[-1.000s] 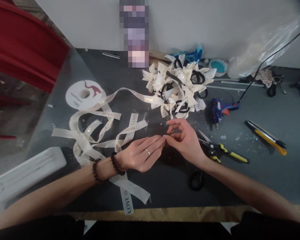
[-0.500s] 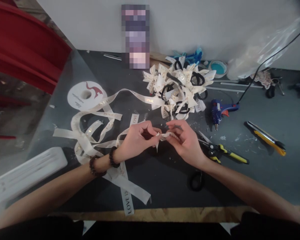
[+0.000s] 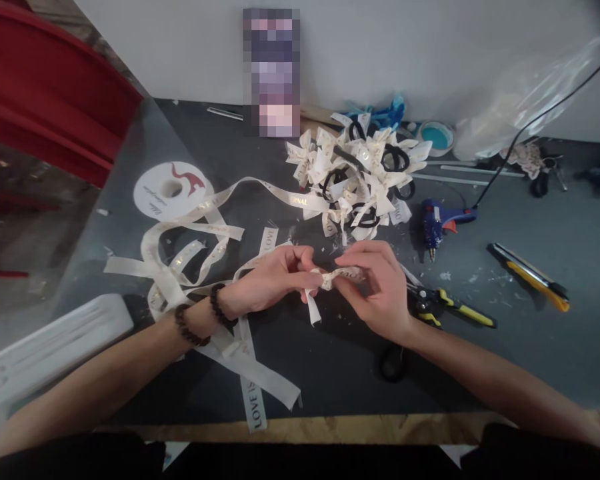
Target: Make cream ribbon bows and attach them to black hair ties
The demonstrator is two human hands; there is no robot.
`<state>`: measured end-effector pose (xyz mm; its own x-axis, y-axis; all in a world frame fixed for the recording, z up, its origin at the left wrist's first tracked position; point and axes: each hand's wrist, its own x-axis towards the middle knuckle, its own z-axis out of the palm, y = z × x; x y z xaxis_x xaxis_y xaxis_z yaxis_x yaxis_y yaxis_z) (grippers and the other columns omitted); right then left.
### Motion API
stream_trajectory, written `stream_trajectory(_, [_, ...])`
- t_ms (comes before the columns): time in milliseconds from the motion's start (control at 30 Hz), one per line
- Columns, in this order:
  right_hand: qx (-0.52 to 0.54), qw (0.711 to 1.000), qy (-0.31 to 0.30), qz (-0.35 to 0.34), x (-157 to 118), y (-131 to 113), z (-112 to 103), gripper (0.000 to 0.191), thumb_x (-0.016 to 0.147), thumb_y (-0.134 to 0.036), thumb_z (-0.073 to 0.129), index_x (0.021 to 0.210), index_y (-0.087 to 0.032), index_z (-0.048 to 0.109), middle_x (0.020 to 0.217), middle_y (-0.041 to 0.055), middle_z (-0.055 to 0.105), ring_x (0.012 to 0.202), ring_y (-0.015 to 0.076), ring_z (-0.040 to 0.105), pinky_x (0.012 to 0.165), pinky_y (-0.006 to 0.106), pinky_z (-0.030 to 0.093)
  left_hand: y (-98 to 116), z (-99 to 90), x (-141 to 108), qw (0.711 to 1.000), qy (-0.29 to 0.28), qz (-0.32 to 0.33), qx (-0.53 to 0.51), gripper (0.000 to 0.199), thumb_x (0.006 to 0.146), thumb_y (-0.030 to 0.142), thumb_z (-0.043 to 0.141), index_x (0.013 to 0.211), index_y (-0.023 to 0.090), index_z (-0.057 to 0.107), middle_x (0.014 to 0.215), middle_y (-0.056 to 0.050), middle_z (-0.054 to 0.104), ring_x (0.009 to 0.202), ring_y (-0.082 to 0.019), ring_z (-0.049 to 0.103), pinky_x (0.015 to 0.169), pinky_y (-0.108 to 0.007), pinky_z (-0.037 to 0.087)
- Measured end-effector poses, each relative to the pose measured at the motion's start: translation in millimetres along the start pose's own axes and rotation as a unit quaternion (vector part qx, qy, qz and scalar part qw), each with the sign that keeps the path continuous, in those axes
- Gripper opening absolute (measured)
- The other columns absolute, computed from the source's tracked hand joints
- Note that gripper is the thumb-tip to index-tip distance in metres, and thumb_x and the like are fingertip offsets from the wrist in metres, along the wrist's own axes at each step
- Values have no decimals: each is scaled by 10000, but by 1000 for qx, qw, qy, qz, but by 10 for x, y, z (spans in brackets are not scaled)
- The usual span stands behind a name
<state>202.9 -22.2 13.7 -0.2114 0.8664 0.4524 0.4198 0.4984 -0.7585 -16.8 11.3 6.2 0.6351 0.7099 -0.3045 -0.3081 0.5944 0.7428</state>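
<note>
Between my two hands is a short piece of cream printed ribbon (image 3: 326, 281), with a knot-like gather in its middle. My left hand (image 3: 283, 277) pinches it at the gather, and one tail hangs below those fingertips. My right hand (image 3: 375, 283) has thumb and fingers closed on the other end. Beyond the hands lies a heap of cream ribbon bows with black hair ties (image 3: 355, 173). Loose lengths of printed ribbon (image 3: 275, 380) spread under and beside my left forearm, near a white ribbon spool (image 3: 170, 190).
Right of my hands lie yellow-and-black pliers (image 3: 450, 307), a blue glue gun (image 3: 437, 223) with its cord, and a yellow utility knife (image 3: 535, 280). A black ring-shaped item (image 3: 394, 363) sits by my right wrist. A white plastic case (image 3: 60, 347) is at left, a tape roll (image 3: 435, 137) at the back.
My right hand has shifted slightly right and turned. More of the ribbon now shows between my hands, with its gather visible and a longer tail hanging under the left fingers.
</note>
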Motion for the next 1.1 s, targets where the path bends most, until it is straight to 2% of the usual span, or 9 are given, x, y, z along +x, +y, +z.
stream_trajectory(167, [-149, 976, 78, -138, -8, 16, 16, 317, 881, -72, 811, 1062, -326, 757, 1124, 33, 674, 1022, 207, 693, 825, 371, 579, -6, 22, -2, 1000, 14, -1, -23, 351, 815, 186, 903, 751, 160, 559, 636, 24, 698, 572, -65, 663, 500, -107, 513])
stream_trajectory(333, [-193, 958, 107, -185, -28, 49, 24, 246, 856, -166, 875, 944, -385, 808, 962, -22, 726, 921, 188, 698, 851, 382, 527, -13, 17, -1, 1000, 11, 4, -25, 347, 811, 195, 914, 775, 161, 571, 639, 25, 703, 565, -69, 657, 498, -119, 518])
stream_trajectory(400, [-213, 955, 102, -178, -47, 61, 10, 226, 852, -248, 893, 935, -447, 826, 898, -37, 750, 881, 194, 699, 827, 390, 502, -17, 17, -1, 1000, 12, 3, -24, 349, 801, 190, 921, 777, 163, 573, 642, 23, 706, 570, -76, 663, 485, -122, 508])
stream_trajectory(500, [-215, 967, 67, -116, -77, 74, -17, 206, 853, -325, 889, 918, -514, 836, 847, -39, 777, 854, 231, 700, 823, 435, 475, -17, 17, -4, 1000, 9, -5, -17, 352, 803, 183, 915, 763, 164, 567, 668, 10, 718, 585, -82, 669, 490, -133, 510])
stream_trajectory(633, [-178, 981, 34, -75, -79, 80, -42, 265, 864, -280, 861, 930, -534, 830, 892, -70, 821, 891, 254, 725, 859, 460, 470, -7, 20, -13, 1000, 11, 0, -9, 346, 809, 209, 914, 758, 162, 575, 723, -6, 729, 618, -86, 668, 530, -155, 519])
stream_trajectory(800, [-119, 990, 19, -71, -21, 30, -40, 262, 895, -200, 822, 955, -455, 813, 979, -86, 855, 955, 259, 774, 889, 467, 462, 1, 13, -25, 1000, 14, 9, -17, 338, 795, 230, 926, 764, 156, 598, 807, -12, 733, 678, -87, 664, 592, -177, 513])
stream_trajectory(967, [-127, 988, 27, -81, 19, -35, -28, 161, 940, -177, 774, 941, -335, 744, 926, -49, 848, 871, 226, 777, 850, 431, 486, 0, -29, -37, 1000, 7, 7, -23, 343, 844, 237, 896, 773, 156, 570, 931, -38, 757, 672, -64, 623, 607, -173, 484])
stream_trajectory(1033, [-119, 991, 27, -63, 20, -42, -31, 132, 954, -178, 747, 934, -305, 713, 891, -32, 832, 853, 221, 766, 840, 423, 493, 3, -39, -37, 999, 13, 6, -32, 356, 859, 253, 886, 784, 161, 550, 947, -40, 751, 652, -55, 606, 604, -170, 479])
stream_trajectory(1100, [-104, 994, 23, -26, 16, -42, -36, 104, 971, -190, 713, 940, -288, 698, 879, -12, 814, 838, 221, 750, 826, 419, 511, 4, -35, -33, 999, 26, 9, -31, 359, 870, 286, 881, 804, 172, 547, 878, -32, 730, 643, -66, 608, 593, -176, 479])
